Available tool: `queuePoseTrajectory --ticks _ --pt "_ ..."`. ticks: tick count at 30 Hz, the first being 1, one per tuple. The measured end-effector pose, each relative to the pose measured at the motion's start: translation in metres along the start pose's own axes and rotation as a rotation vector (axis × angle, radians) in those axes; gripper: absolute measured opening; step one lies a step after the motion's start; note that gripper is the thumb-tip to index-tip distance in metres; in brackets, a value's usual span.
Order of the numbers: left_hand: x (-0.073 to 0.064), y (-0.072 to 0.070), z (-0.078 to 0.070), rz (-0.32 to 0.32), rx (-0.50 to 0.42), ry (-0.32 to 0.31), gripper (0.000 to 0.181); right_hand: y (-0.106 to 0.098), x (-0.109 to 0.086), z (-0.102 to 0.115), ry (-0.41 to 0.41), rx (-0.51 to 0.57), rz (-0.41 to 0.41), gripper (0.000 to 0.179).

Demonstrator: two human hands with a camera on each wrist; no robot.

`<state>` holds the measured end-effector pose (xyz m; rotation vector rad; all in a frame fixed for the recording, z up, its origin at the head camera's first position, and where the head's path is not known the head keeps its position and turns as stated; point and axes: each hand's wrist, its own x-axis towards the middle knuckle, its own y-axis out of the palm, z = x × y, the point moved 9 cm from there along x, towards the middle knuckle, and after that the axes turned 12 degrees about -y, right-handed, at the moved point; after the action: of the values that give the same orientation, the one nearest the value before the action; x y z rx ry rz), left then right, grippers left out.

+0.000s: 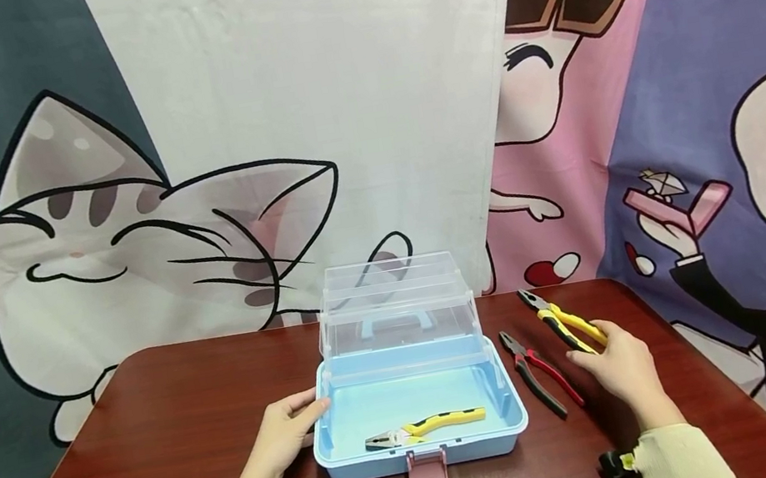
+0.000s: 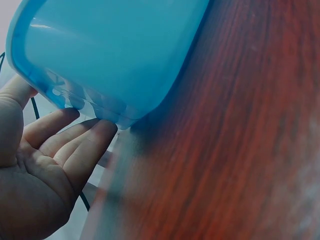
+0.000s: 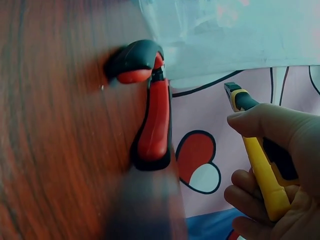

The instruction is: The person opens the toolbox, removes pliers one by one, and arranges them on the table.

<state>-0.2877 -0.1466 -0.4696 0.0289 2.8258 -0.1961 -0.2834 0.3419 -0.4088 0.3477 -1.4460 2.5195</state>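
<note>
Fingers and thumb of your right hand point(image 1: 621, 368) were curled round the yellow-handled pliers point(image 3: 265, 172), pinching them by the handles, with the nose pointing away from you. That hold took only the rear of the grips, so the weight of the metal end could have swivelled the tool loose. Your left hand point(image 1: 289, 430) had its thumb over the rim of the blue box point(image 1: 368, 470) and its other fingertips against the outer wall, pinching the side; a hard pull there might have skidded or tilted the box. Between box and right hand, red-and-black pliers point(image 1: 521, 356) lay on the tabletop point(image 1: 181, 442), handles parted; a low sweep leftward could well have snagged them. Inside the box, near its front wall, a second yellow-handled pair point(image 1: 444, 420) lay crosswise, and anything dropped there would probably have clashed with it. Behind, the clear lid point(image 1: 391, 288) stood raised; a knock from a tool might have brought it down on your fingers.
</note>
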Motion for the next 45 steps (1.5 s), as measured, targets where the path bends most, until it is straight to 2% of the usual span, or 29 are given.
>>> queuePoseTrajectory --ticks 11,17,32,45 --pt "0.0 -0.001 0.003 0.019 0.009 -0.03 0.053 0.006 0.0 -0.012 0.022 -0.037 0.037 0.068" --pt "0.001 0.0 -0.001 0.006 0.043 -0.016 0.053 0.007 0.001 -0.017 0.027 -0.055 0.062 0.068" --pt "0.0 0.0 0.001 0.017 0.023 -0.024 0.054 0.017 0.0 -0.028 0.072 -0.049 0.149 0.072" --pt "-0.001 -0.002 -0.001 -0.003 0.033 -0.029 0.051 0.02 0.008 -0.023 0.029 -0.055 0.219 0.069"
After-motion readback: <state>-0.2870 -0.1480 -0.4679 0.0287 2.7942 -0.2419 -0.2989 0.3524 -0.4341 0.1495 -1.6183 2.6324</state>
